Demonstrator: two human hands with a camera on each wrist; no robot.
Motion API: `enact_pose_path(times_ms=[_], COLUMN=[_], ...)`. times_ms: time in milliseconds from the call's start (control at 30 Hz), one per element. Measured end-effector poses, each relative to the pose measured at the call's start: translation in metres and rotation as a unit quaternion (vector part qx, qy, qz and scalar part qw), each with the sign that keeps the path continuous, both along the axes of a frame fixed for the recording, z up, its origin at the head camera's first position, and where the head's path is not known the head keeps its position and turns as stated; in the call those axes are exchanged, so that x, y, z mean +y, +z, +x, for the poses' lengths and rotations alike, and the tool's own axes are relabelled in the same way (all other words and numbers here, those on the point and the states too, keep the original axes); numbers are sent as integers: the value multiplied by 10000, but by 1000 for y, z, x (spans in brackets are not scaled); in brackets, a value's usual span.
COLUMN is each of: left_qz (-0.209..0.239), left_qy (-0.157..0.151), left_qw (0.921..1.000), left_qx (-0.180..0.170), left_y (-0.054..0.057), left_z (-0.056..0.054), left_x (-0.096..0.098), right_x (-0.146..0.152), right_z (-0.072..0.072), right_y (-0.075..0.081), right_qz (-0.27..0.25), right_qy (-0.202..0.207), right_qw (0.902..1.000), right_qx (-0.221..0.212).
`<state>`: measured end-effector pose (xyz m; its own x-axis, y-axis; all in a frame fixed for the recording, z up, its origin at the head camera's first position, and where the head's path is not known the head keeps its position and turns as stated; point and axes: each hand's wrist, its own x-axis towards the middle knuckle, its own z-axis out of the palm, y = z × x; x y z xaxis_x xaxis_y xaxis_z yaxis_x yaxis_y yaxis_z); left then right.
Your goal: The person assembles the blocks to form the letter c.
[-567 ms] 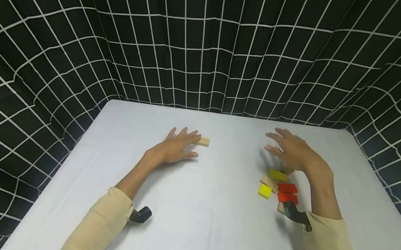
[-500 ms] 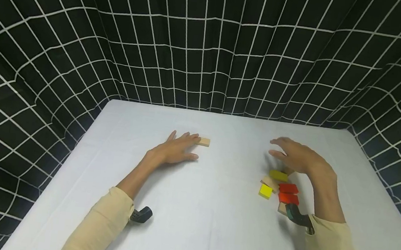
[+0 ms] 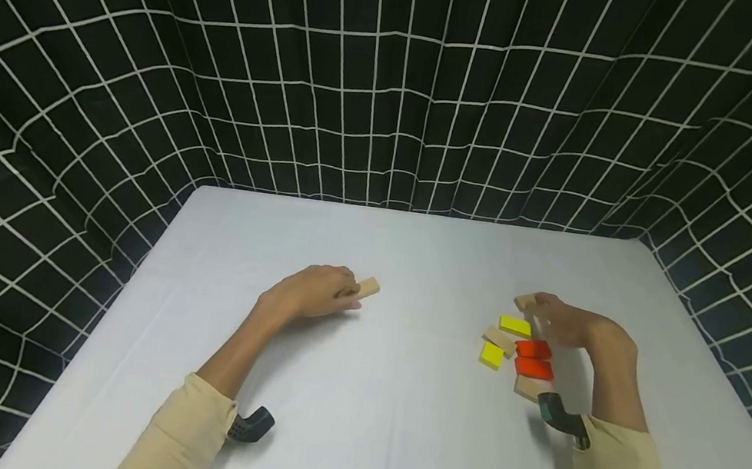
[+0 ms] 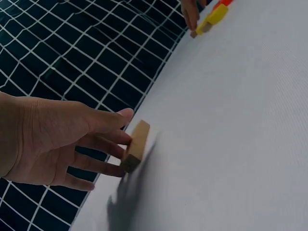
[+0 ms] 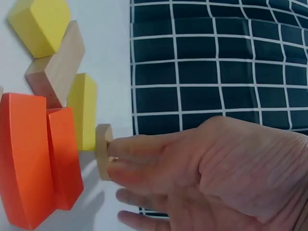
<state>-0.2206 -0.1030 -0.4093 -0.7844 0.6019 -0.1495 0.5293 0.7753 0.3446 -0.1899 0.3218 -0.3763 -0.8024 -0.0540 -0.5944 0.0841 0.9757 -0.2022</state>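
Note:
My left hand (image 3: 314, 291) has its fingers curled at a small plain wooden block (image 3: 367, 288), which pokes out past the fingertips. In the left wrist view that block (image 4: 136, 147) stands tilted against the fingers, the thumb above it. My right hand (image 3: 560, 320) pinches another plain wooden block (image 5: 103, 152) between thumb and finger, at the far end of a group of blocks. Close by lie a yellow block (image 3: 515, 325), two red blocks (image 3: 534, 349), a second wooden block (image 3: 499, 341) and a smaller yellow piece (image 3: 491, 355).
One more wooden block (image 3: 529, 388) lies at the near end of the group, under the right wrist's dark camera mount (image 3: 560, 416). A white-covered table (image 3: 396, 422) bears everything. Dark netting with a white grid (image 3: 426, 101) rises behind the far edge and both sides.
My left hand's spread fingers have curled in, and its block has turned and come slightly nearer. My right hand has dropped from above the group onto the farthest wooden block and pinches it.

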Motion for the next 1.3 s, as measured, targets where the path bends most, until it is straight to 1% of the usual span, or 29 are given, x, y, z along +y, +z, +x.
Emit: enact_pose_path(times_ms=[33, 133, 233, 300, 367, 433, 500, 633, 733, 833, 933, 1000, 1133, 1200, 1300], left_qz=[27, 86, 42, -30, -113, -160, -161, -47, 30, 21, 0, 2, 155, 204, 231], left_qy=[29, 292, 440, 500, 508, 480, 457, 461, 483, 579, 772, 928, 1211, 1274, 1284], left_qw=[10000, 9995, 9987, 9979, 9971, 9967, 9964, 9955, 9936, 9906, 9875, 9865, 9866, 9870, 9883], left_qx=[-18, 22, 249, 408, 559, 641, 702, 829, 1018, 1243, 1374, 1349, 1086, 961, 792], left_y=[1, 1, -4, -7, -10, -12, -14, -16, -17, -18, -17, -15, -10, -6, -3], left_z=[1, 2, 0, -2, -3, -4, -3, 0, 2, 3, 4, 6, 13, 17, 22], left_x=[1, 5, 10, 14, 18, 22, 24, 26, 27, 28, 30, 31, 32, 33, 34], right_x=[0, 0, 0, -1, -2, -3, -3, -1, 0, 1, -2, -5, -14, -21, -32], right_z=[-2, -6, -10, -14, -17, -20, -22, -27, -31, -32, -33, -33, -32, -31, -29], right_y=[-2, -3, -3, -3, -4, -6, -10, -18, -21, -20, -16, -11, 0, 6, 15], right_qz=[20, 72, 96, 15, -97, -157, -103, 81, 125, 100, 141, 157, 147, 111, 49], right_qy=[122, 403, 733, 823, 856, 802, 770, 841, 822, 740, 752, 803, 954, 1063, 1163], right_qw=[9999, 9978, 9920, 9892, 9885, 9900, 9908, 9896, 9894, 9905, 9888, 9862, 9798, 9765, 9725], right_qx=[96, 520, 1025, 1213, 1239, 1148, 1104, 1161, 1188, 1152, 1279, 1436, 1751, 1873, 2018])
